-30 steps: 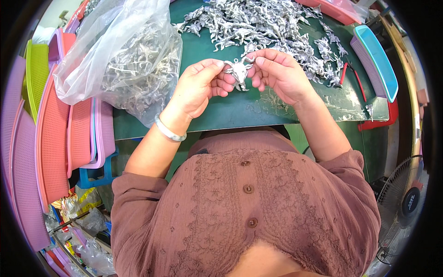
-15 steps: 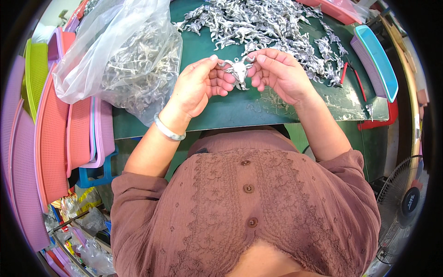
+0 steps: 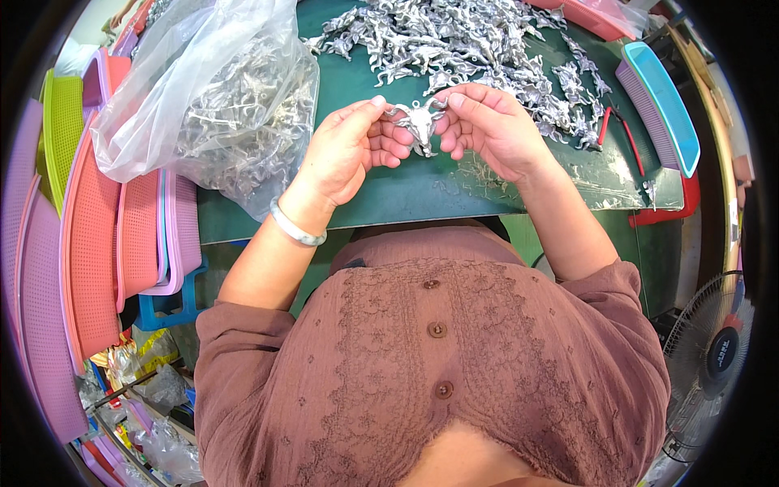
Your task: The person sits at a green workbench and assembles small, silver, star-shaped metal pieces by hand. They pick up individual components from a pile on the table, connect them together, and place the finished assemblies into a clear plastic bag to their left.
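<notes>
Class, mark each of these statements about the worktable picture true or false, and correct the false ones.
1. Both hands hold one metal piece. True.
2. The clear bag lies to the person's right. False: it lies to the left, beside the left hand.
3. The right hand wears a bangle. False: the bangle is on the left wrist.
4. A pile of metal pieces lies beyond the hands. True.
5. The mat is red. False: it is dark green.

Silver metal casting (image 3: 420, 123), bull-skull shaped with two outspread horns, was held upright above the green table, one horn tip pinched at each side.
</notes>
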### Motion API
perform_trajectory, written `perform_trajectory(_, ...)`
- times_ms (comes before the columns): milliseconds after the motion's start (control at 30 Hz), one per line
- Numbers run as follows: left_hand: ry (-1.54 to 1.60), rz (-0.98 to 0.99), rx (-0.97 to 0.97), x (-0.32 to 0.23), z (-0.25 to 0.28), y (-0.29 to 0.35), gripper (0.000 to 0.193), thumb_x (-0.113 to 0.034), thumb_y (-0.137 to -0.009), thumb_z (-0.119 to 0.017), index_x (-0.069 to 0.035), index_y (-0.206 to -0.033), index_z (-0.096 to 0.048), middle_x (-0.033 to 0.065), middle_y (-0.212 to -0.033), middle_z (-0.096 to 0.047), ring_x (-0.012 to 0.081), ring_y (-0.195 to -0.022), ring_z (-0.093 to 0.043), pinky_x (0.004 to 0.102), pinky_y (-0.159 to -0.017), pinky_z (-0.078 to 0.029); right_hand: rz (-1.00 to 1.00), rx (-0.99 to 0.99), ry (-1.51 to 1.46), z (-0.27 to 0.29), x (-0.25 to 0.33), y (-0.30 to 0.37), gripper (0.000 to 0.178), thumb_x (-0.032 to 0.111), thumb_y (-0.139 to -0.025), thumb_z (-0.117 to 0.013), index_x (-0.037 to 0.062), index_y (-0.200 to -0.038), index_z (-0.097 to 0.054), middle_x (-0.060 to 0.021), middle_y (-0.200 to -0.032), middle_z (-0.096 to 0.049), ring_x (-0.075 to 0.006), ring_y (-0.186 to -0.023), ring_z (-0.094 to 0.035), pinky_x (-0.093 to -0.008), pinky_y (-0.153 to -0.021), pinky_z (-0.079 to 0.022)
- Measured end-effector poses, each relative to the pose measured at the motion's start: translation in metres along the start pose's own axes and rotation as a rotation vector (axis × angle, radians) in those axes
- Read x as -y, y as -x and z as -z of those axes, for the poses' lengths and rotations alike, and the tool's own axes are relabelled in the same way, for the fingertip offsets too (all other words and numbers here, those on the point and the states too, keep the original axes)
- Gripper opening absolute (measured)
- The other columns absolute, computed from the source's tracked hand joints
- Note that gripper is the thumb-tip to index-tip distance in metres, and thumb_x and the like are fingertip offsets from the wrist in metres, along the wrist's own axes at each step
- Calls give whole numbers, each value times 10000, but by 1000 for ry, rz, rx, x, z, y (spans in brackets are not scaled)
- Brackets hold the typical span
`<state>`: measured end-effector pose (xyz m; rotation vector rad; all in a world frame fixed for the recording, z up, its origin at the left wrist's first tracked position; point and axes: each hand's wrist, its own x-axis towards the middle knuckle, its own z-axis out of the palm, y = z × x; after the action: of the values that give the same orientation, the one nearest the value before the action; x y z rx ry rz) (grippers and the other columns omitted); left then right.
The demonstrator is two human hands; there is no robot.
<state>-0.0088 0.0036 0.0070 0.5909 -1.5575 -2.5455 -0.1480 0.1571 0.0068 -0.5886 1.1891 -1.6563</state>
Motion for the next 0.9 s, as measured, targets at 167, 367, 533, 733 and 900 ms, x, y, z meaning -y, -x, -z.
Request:
perform_trajectory(167,15,-11,-3,0,0,1,341,-305,-913,-414,11,-944,-537,113,-792,-597,168,-675,-571,262,-606,-465,14,-9,7,0,-1,0,170,158,-880,-511,13,-945,-574,-68,-744,-595,-117,-599,-577,-228,-519,-484)
perform_trajectory(367,8,-16,24,1,0,1,375,-322,-918,-395,21,-962,-540,111,-802,-596,168,-697,-572,266,-631,-473,55,-12,44,0,-3,-1,161,142,-879,-510,7,-930,-581,-64,-744,-596,-107,-598,-574,-226,-520,-489)
perform_trajectory(533,7,-31,16,1,0,2,382,-319,-920,-391,26,-974,-547,111,-816,-597,171,-713,-576,274,-653,-479,94,-11,60,-1,-4,-1,158,126,-875,-515,-1,-929,-593,-63,-758,-604,-106,-612,-577,-226,-542,-492)
perform_trajectory(733,91,-67,5,5,1,3,347,-283,-915,-416,28,-974,-558,117,-875,-599,188,-778,-588,301,-721,-492,251,62,166,1,-7,-1,151,89,-840,-557,-18,-939,-597,-51,-766,-607,-111,-680,-578,-242,-660,-487)
perform_trajectory(900,189,-151,47,6,5,2,211,-156,-875,-497,1,-1004,-556,101,-940,-588,178,-854,-575,309,-773,-486,355,80,198,-3,-12,0,328,-21,-785,-559,-3,-1108,-506,-68,-921,-585,-118,-841,-566,-238,-765,-457)
